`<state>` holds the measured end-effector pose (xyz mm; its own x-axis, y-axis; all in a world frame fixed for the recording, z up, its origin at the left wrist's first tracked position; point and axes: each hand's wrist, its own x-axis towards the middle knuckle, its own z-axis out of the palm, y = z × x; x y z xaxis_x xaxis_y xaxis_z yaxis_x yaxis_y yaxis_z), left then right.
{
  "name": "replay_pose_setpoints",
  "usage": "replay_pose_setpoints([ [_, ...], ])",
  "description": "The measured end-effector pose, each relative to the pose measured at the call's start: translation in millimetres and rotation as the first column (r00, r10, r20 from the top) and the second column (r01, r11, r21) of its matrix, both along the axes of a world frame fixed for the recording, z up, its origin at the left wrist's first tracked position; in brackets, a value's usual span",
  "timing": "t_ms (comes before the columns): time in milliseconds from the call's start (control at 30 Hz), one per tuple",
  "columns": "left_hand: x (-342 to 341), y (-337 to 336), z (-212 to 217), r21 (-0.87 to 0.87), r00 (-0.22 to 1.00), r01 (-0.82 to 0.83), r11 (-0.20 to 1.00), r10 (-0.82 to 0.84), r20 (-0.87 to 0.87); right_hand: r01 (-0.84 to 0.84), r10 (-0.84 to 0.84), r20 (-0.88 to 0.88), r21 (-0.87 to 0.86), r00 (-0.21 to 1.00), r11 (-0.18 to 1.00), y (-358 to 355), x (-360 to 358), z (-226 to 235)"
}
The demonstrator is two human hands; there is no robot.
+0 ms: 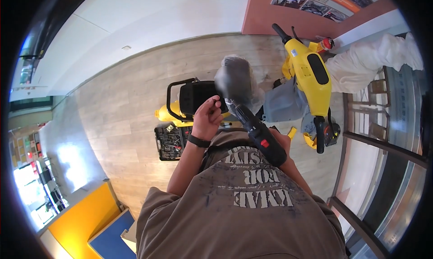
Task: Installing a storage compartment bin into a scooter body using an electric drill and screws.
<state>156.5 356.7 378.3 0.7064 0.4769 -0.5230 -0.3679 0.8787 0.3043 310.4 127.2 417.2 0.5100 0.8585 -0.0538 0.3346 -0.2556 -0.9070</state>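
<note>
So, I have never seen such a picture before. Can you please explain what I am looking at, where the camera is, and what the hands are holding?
There is no machine here, only a person working with bare hands. The camera sits on the person's head and looks down, so you see the shirt at the bottom; the wide lens bends straight lines. The right hand is mostly hidden behind a black power drill that it grips. The left hand, with a dark wristband, pinches something small at the drill's tip; I cannot tell what. On the wooden floor lie an open tool case and a yellow scooter, partly taken apart.
</note>
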Motion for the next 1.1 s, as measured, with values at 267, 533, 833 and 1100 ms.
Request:
replay_pose_setpoints([
  [267,10,-10,6,0.022,0.988,-0.002,1.0,-0.002,0.156,-0.1,0.101,-0.006,0.108,0.995,0.989,2,12,-1],
  [533,6,-11,17,0.041,0.989,0.017,0.999,-0.023,0.148,-0.166,0.159,0.074,0.093,0.984,0.982,5,3,13],
  [833,-8,-19,14,-0.085,0.992,0.025,0.996,-0.014,0.124,-0.118,0.105,0.128,0.102,0.986,0.988,1,-7,7],
  [1100,-16,-30,24,-0.062,0.983,0.056,0.996,-0.044,0.178,-0.139,0.126,0.122,0.104,0.985,0.985,0,-11,13],
])
